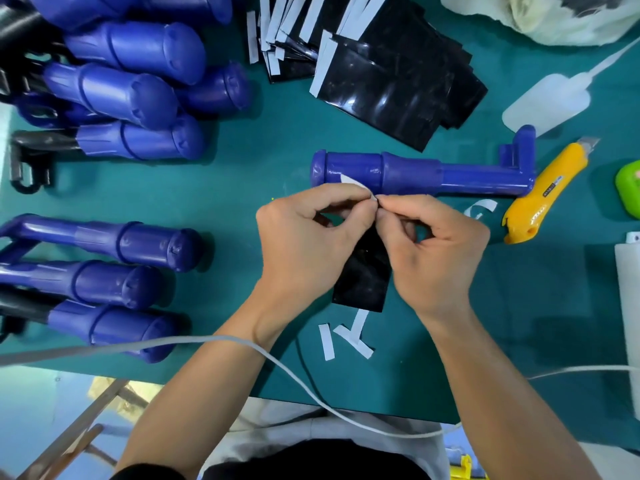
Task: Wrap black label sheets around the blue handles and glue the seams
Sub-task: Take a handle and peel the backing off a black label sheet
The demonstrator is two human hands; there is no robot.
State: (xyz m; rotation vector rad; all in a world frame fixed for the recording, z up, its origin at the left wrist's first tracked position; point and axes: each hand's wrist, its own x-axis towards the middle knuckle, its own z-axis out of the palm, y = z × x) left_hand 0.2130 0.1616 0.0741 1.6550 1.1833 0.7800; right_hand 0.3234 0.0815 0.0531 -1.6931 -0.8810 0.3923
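A black label sheet [363, 278] hangs down between my hands over the green table. My left hand [308, 237] pinches its top edge. My right hand [433, 244] pinches a small white backing strip [373, 197] at the same top edge, fingertips touching the left hand's. Just behind my hands lies a blue handle [415, 173] on its side, with a white scrap on its barrel. A stack of black label sheets [391, 84] with white strips lies further back.
Several blue handles [131, 95] are piled at the left, more [114, 278] at the near left. A yellow utility knife [543, 192] and a white glue bottle [550, 98] lie at the right. Peeled white strips [346, 336] lie near the table's front edge. A white cable [277, 362] crosses my forearms.
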